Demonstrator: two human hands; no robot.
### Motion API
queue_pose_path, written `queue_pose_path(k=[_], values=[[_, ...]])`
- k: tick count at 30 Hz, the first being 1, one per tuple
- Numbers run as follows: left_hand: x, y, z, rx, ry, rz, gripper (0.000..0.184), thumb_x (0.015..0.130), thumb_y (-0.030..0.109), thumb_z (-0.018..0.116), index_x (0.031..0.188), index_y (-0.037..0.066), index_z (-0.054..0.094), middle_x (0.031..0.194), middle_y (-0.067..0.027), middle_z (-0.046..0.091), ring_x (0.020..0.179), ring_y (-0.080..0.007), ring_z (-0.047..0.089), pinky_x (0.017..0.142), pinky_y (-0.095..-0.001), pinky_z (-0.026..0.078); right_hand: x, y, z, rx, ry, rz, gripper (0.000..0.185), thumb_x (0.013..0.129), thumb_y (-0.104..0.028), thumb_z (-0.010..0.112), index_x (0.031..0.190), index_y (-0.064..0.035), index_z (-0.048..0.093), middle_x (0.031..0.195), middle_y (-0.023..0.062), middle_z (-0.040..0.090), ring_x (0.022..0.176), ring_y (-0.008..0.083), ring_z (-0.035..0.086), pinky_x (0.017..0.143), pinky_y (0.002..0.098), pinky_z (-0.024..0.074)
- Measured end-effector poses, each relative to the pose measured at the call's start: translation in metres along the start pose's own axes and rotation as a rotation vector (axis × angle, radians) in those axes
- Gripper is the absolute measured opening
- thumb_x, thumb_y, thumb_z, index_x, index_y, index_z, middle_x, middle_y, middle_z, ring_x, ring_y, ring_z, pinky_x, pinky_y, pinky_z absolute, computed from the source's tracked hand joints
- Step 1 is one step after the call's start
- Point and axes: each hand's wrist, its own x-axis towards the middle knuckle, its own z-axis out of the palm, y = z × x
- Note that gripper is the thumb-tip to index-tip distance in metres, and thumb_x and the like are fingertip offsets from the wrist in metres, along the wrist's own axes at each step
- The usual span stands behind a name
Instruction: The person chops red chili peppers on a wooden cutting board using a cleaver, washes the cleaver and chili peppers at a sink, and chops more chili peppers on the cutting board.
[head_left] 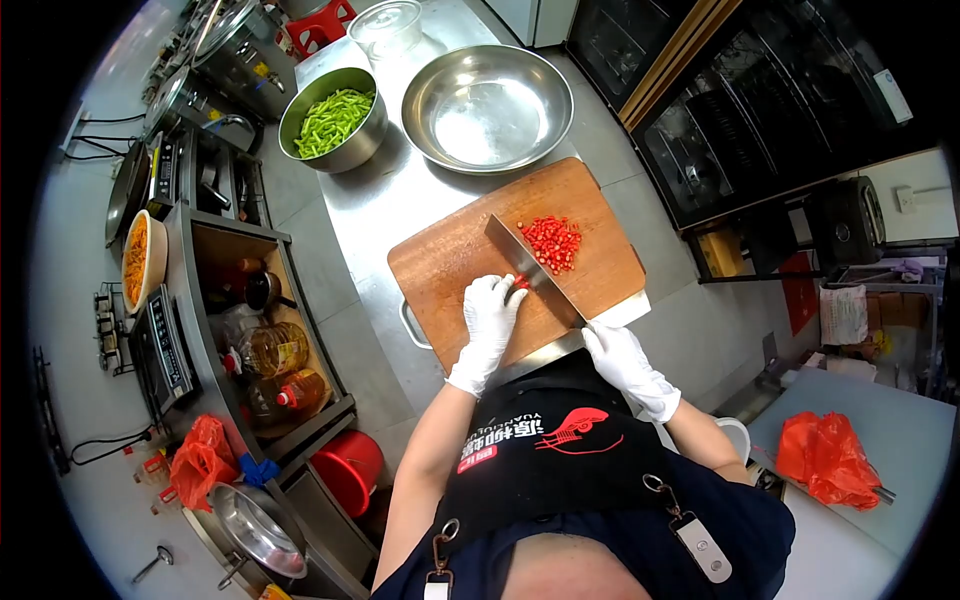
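My gloved right hand grips the handle of a cleaver, whose wide blade stands across a wooden cutting board. My left hand, in a white glove too, has its fingers curled on the board to the left of the blade. They press on a red chili pepper, mostly hidden by the fingers and lying against the blade. On the blade's right side lies a pile of chopped red chili. Below the board a black apron covers my body.
Beyond the board stand a wide steel bowl and a deep bowl of cut green vegetables, on a steel table. To the left, a shelf holds oil bottles. A red bucket is below; a red plastic bag lies right.
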Motion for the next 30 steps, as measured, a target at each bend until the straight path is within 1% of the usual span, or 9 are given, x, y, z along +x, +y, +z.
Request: queue_pose_path(k=[3, 9, 11, 17, 20, 23, 26, 27, 30], values=[[0.0, 0.0, 0.002, 0.005, 0.033, 0.03, 0.024, 0.074, 0.019, 0.078, 0.094, 0.007, 0.071, 0.085, -0.0073, 0.061, 0.083, -0.0262, 0.057, 0.074, -0.0389, 0.044, 0.0, -0.001, 0.002, -0.019, 0.007, 0.001, 0.019, 0.096, -0.019, 0.049, 0.092, -0.0028, 0.058, 0.079, 0.0227, 0.064, 0.075, 0.0434, 0.062, 0.066, 0.0496, 0.0499], [0.002, -0.004, 0.005, -0.006, 0.025, 0.038, 0.014, 0.074, 0.013, 0.077, 0.086, 0.008, 0.071, 0.081, -0.0059, 0.06, 0.08, -0.0258, 0.057, 0.07, -0.039, 0.043, 0.002, -0.002, 0.011, -0.116, 0.001, -0.011, 0.022, 0.097, -0.021, 0.046, 0.092, -0.0028, 0.056, 0.075, 0.0209, 0.064, 0.07, 0.0414, 0.063, 0.063, 0.0493, 0.0503], [0.003, -0.006, 0.004, -0.023, 0.014, 0.05, 0.012, 0.075, 0.012, 0.076, 0.085, 0.008, 0.071, 0.081, -0.0061, 0.06, 0.08, -0.0258, 0.057, 0.07, -0.0389, 0.043, 0.003, -0.007, 0.01, -0.155, -0.042, 0.007, 0.023, 0.098, -0.022, 0.045, 0.091, -0.0025, 0.055, 0.074, 0.0208, 0.064, 0.068, 0.0408, 0.063, 0.063, 0.0493, 0.0504], [0.008, -0.012, 0.002, -0.055, -0.011, 0.109, 0.007, 0.078, 0.011, 0.072, 0.084, 0.008, 0.07, 0.078, -0.0068, 0.058, 0.078, -0.0261, 0.055, 0.07, -0.0385, 0.043, 0.014, -0.016, 0.018, -0.17, -0.08, 0.044, 0.025, 0.099, -0.022, 0.044, 0.089, -0.0017, 0.054, 0.074, 0.0223, 0.064, 0.068, 0.0422, 0.063, 0.062, 0.0502, 0.0502], [0.009, -0.011, 0.003, -0.062, -0.029, 0.102, 0.006, 0.079, 0.011, 0.07, 0.084, 0.008, 0.07, 0.078, -0.0071, 0.058, 0.078, -0.0262, 0.055, 0.07, -0.0388, 0.043, 0.022, -0.012, 0.028, -0.155, -0.057, 0.059, 0.025, 0.099, -0.023, 0.044, 0.09, -0.0016, 0.054, 0.074, 0.024, 0.063, 0.07, 0.0432, 0.063, 0.064, 0.0514, 0.0502], [0.009, -0.011, 0.001, -0.06, -0.039, 0.095, 0.007, 0.079, 0.011, 0.07, 0.084, 0.008, 0.069, 0.079, -0.0072, 0.058, 0.079, -0.0265, 0.055, 0.07, -0.039, 0.043, 0.02, 0.001, 0.033, -0.049, -0.009, 0.084, 0.025, 0.098, -0.024, 0.045, 0.092, -0.0016, 0.056, 0.075, 0.0255, 0.063, 0.073, 0.044, 0.063, 0.066, 0.052, 0.0499], [0.009, -0.011, 0.002, -0.068, -0.03, 0.108, 0.007, 0.079, 0.012, 0.07, 0.085, 0.008, 0.069, 0.079, -0.0072, 0.058, 0.079, -0.0266, 0.055, 0.071, -0.0389, 0.043, 0.019, 0.013, 0.027, 0.082, 0.048, 0.058, 0.024, 0.098, -0.024, 0.047, 0.095, -0.0023, 0.058, 0.077, 0.0259, 0.063, 0.074, 0.0446, 0.063, 0.066, 0.0518, 0.0496], [0.009, -0.012, 0.001, -0.071, -0.027, 0.112, 0.008, 0.079, 0.012, 0.07, 0.086, 0.008, 0.069, 0.079, -0.0072, 0.058, 0.08, -0.0266, 0.055, 0.071, -0.0389, 0.043, 0.019, 0.012, 0.024, 0.051, 0.027, 0.074, 0.024, 0.097, -0.023, 0.048, 0.096, -0.0023, 0.059, 0.079, 0.0258, 0.064, 0.075, 0.0452, 0.062, 0.066, 0.0508, 0.0496], [0.008, -0.013, 0.003, -0.042, -0.02, 0.116, 0.01, 0.076, 0.01, 0.075, 0.084, 0.007, 0.07, 0.08, -0.0074, 0.059, 0.078, -0.0269, 0.055, 0.068, -0.0381, 0.045, 0.012, 0.002, 0.015, 0.027, 0.012, 0.069, 0.023, 0.097, -0.022, 0.049, 0.095, -0.0018, 0.059, 0.08, 0.0256, 0.064, 0.075, 0.0454, 0.062, 0.066, 0.0505, 0.0497]])
